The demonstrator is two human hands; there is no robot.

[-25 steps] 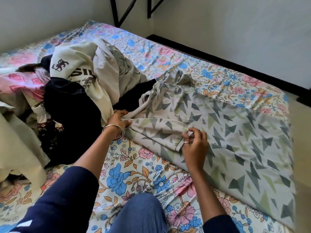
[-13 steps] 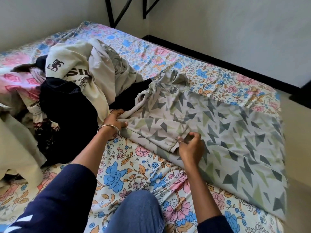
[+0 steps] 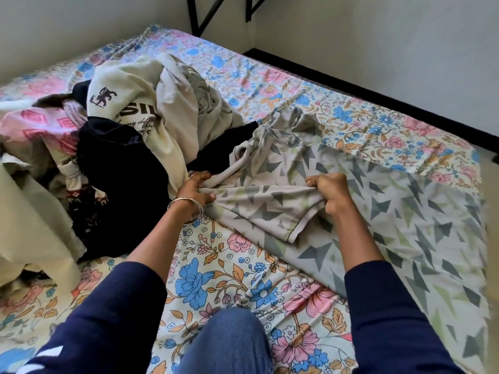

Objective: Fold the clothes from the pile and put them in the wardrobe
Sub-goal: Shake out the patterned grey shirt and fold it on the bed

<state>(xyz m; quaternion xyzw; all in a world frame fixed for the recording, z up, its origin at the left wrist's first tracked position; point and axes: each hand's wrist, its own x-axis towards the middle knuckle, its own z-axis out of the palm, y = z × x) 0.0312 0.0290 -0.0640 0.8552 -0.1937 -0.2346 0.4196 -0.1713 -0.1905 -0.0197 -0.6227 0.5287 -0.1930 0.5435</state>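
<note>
Both hands are on the shirt [image 3: 364, 211], a grey one printed with dark and green triangles, spread flat over the right half of the bed [image 3: 216, 279]. The left hand [image 3: 195, 194], bangles [image 3: 186, 207] at its wrist, has its fingers curled into the cloth at the shirt's left edge, hard against the pile [image 3: 121, 136]. The right hand [image 3: 330, 193] is a fist bunching a fold of the shirt and holding it a little off the layer below, so the fabric pulls taut between the two hands. The pile sits on the left of the bed: a cream top with dark lettering above, something navy under it, pink print behind. A knee [image 3: 229, 344] in jeans rests on the floral sheet.
</note>
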